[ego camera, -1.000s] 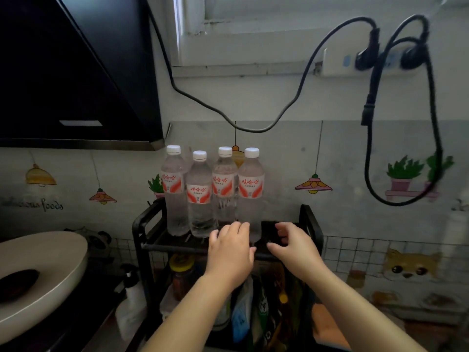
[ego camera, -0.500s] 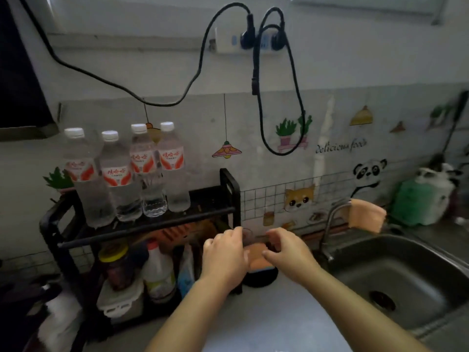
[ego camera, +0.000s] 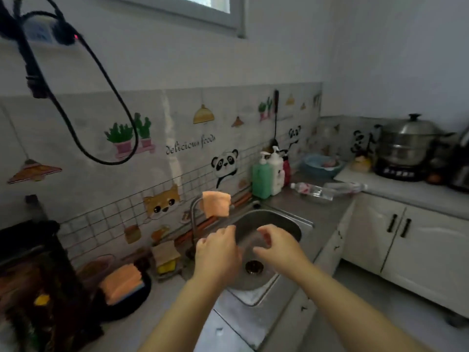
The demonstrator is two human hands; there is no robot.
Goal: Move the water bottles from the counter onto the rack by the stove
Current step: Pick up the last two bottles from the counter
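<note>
Both hands hold nothing: my left hand [ego camera: 218, 252] and right hand [ego camera: 276, 247] hang loose and half curled over the sink [ego camera: 299, 221], because the grab comes later. Two water bottles [ego camera: 313, 190] lie on their sides on the counter [ego camera: 337, 207], far past the green soap bottle [ego camera: 261, 179].

Wall sticker [ego camera: 190, 143], backsplash above the sink: cursive black lettering "delicious foods". Labels on the water bottles [ego camera: 311, 189] lying on the worktop: red print, illegible.
</note>
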